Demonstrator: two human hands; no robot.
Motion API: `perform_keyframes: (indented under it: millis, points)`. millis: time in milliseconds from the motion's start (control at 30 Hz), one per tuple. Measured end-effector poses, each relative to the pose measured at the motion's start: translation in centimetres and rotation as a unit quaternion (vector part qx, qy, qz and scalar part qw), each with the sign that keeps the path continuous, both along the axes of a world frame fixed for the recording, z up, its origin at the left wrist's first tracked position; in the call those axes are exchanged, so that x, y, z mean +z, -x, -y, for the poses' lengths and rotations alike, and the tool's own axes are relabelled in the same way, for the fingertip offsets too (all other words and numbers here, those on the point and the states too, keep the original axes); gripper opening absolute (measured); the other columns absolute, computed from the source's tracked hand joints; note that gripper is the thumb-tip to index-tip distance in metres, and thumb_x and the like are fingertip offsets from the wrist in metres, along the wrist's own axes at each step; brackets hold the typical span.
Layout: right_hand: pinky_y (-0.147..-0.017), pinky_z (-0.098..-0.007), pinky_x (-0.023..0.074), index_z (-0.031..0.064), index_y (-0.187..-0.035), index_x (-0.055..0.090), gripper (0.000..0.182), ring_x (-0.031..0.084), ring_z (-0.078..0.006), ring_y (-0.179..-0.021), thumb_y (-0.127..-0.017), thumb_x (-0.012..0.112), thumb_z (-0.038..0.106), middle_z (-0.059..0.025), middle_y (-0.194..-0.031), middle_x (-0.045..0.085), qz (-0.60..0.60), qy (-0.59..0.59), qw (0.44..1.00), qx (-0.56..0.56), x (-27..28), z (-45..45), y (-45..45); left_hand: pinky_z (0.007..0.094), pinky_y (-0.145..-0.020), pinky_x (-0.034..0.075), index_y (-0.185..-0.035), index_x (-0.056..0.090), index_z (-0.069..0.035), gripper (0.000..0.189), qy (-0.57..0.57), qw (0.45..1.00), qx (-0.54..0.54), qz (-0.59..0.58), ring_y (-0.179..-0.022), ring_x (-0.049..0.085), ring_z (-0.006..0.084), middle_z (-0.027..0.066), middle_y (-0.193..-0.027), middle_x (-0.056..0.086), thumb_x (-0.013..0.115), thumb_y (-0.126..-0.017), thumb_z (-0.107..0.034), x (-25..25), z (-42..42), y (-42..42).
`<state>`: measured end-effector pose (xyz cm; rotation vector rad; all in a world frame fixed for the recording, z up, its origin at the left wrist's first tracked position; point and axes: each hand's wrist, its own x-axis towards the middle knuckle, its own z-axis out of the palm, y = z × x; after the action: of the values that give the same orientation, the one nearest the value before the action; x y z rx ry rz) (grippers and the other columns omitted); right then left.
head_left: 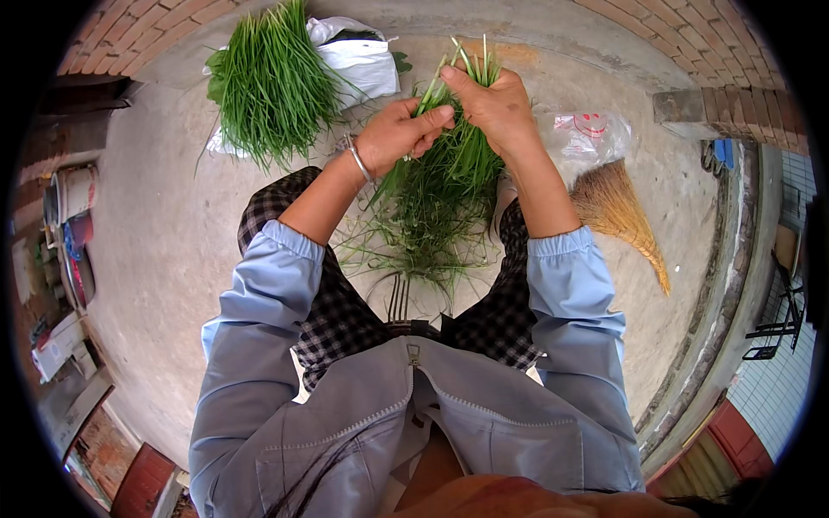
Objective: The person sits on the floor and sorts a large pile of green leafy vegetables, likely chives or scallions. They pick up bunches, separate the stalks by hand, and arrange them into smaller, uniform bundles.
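In my right hand [499, 107] is a bunch of green chives [476, 152], its pale stem ends sticking up past the fingers and its leaves hanging down. My left hand [408, 133], with a silver bangle on the wrist, grips a few chive stems [432, 87] just beside that bunch. Below both hands, between my knees, lies a loose heap of chive scraps and grassy leaves [427, 239] on the concrete floor. To the upper left rests a large pile of long chives [272, 90], partly over a white plastic sack [363, 68].
A straw broom [618, 213] lies on the floor to the right, below a clear plastic bag [592, 133] with a red print. Between my legs shows a metal rack or seat frame [398, 298]. Brick walls [693, 39] edge the far side. Household items [71, 226] stand along the left.
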<state>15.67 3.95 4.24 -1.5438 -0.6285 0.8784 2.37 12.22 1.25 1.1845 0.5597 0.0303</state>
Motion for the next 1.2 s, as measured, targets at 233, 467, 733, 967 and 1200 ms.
perform_keyframes:
  millis: [233, 467, 733, 967, 1200]
  points:
    - [-0.041, -0.0205, 0.0261, 0.0003, -0.091, 0.063, 0.022, 0.031, -0.0040, -0.044, -0.084, 0.063, 0.021, 0.0065, -0.056, 0.041, -0.063, -0.061, 0.992, -0.090, 0.8, 1.2, -2.8, 0.0210, -0.047, 0.031, -0.078, 0.049, -0.005, 0.029, -0.021, 1.000, -0.003, 0.017, -0.052, 0.036, 0.0070, -0.0022, -0.060, 0.041, 0.048, -0.093, -0.030, 0.0, -1.1, 0.8]
    - [-0.044, -0.0215, 0.0279, -0.0045, -0.096, 0.057, 0.019, 0.034, -0.0071, -0.052, -0.090, 0.052, 0.013, -0.0003, -0.069, 0.045, -0.114, -0.193, 0.941, -0.254, 2.4, 5.7, -11.0, 0.0216, -0.043, 0.028, -0.077, 0.050, -0.005, 0.029, -0.128, 0.988, -0.063, -0.066, -0.048, 0.035, 0.0063, -0.0029, -0.059, 0.041, 0.050, -0.091, -0.030, -1.5, -3.5, 3.2]
    - [-0.046, -0.0231, 0.0291, -0.0030, -0.098, 0.051, 0.022, 0.035, -0.0099, -0.058, -0.095, 0.042, 0.016, -0.0025, -0.074, 0.043, -0.187, -0.276, 0.907, -0.258, 1.3, 11.4, -17.2, 0.0222, -0.043, 0.027, -0.080, 0.051, -0.006, 0.024, -0.017, 0.988, 0.135, -0.076, -0.047, 0.033, 0.0067, -0.0034, -0.060, 0.040, 0.049, -0.092, -0.027, -1.5, -5.9, 5.2]
    - [-0.046, -0.0242, 0.0303, -0.0021, -0.098, 0.047, 0.022, 0.037, -0.0113, -0.058, -0.096, 0.038, 0.017, -0.0045, -0.074, 0.044, -0.236, -0.273, 0.909, -0.208, 1.3, 11.2, -16.8, 0.0222, -0.045, 0.029, -0.083, 0.052, -0.006, 0.022, 0.005, 0.990, 0.133, -0.038, -0.049, 0.035, 0.0071, -0.0029, -0.062, 0.041, 0.047, -0.092, -0.025, -0.5, -4.4, 3.1]
    - [-0.048, -0.0245, 0.0312, -0.0007, -0.095, 0.046, 0.023, 0.037, -0.0121, -0.058, -0.097, 0.035, 0.020, -0.0062, -0.076, 0.043, -0.307, -0.293, 0.892, -0.155, 0.8, 9.9, -16.1, 0.0219, -0.046, 0.030, -0.085, 0.053, -0.005, 0.022, 0.014, 0.991, 0.129, -0.027, -0.050, 0.035, 0.0071, -0.0029, -0.063, 0.041, 0.048, -0.092, -0.025, -0.6, -3.9, 2.3]
